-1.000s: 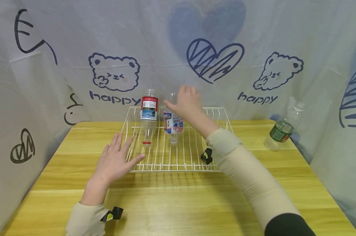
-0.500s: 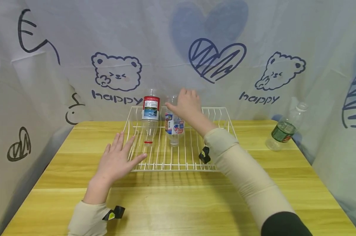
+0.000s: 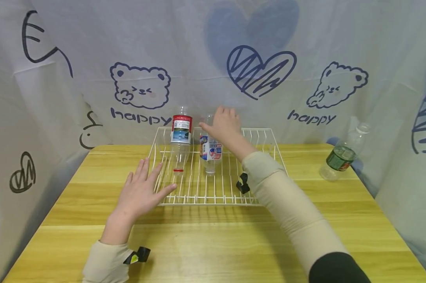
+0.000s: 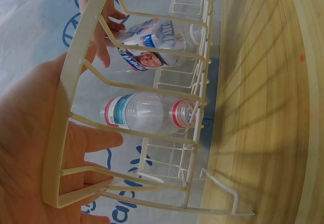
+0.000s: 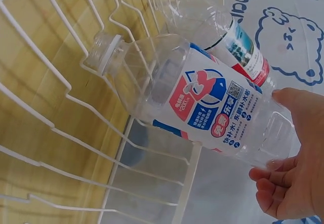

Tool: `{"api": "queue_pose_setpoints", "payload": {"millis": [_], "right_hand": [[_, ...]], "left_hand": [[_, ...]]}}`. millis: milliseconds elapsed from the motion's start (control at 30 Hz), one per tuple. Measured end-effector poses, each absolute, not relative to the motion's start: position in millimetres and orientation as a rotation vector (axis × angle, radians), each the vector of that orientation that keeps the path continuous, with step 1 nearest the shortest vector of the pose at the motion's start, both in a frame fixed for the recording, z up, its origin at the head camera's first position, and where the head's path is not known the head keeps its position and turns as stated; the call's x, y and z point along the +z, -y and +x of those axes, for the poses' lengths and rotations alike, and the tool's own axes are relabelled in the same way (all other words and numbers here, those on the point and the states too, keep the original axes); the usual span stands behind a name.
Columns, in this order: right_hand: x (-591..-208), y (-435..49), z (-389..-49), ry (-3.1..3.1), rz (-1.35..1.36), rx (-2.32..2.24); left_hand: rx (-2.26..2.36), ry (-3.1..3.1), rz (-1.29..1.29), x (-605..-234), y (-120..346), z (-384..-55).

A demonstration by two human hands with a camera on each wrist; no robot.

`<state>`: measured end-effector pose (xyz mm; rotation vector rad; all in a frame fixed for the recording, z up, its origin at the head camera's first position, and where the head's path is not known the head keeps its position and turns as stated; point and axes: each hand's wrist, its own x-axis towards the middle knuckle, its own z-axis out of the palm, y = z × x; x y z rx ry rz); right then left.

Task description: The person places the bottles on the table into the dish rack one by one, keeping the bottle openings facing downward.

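My right hand (image 3: 225, 124) holds a clear plastic bottle (image 3: 210, 149) upside down by its base, thumb on one side and fingers on the other. The bottle has a white, blue and pink label, and its capless neck (image 5: 104, 54) points down among the wires of a white dish rack (image 3: 213, 204). To its left, a second clear bottle (image 3: 181, 129) with a red and white label stands inverted in the rack. My left hand (image 3: 138, 192) lies at the rack's left front corner, fingers spread and straight; in the left wrist view the rack's rim crosses its palm.
A clear bottle with a green label (image 3: 340, 158) stands upright on the wooden table (image 3: 213, 243), near the right edge. Behind the rack hangs a pale curtain (image 3: 198, 47) with bear and heart drawings. The rack's right half holds no bottle.
The right hand and its bottle have come down slightly toward the rack, and the label has turned a little. The left hand stays at the rack's corner. The head view has shifted slightly.
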<state>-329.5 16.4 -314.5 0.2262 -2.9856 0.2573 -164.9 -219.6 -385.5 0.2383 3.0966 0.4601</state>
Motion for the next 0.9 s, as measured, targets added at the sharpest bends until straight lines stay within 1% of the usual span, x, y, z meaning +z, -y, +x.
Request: {"api": "queue_pose_setpoints", "payload": {"millis": [900], "right_hand": [[-336.2,-12.8,-347.1,3.005,0.212,0.384]], "left_hand": [[0.45,-3.103,0.232,-387.1,219.8,-165.2]]}}
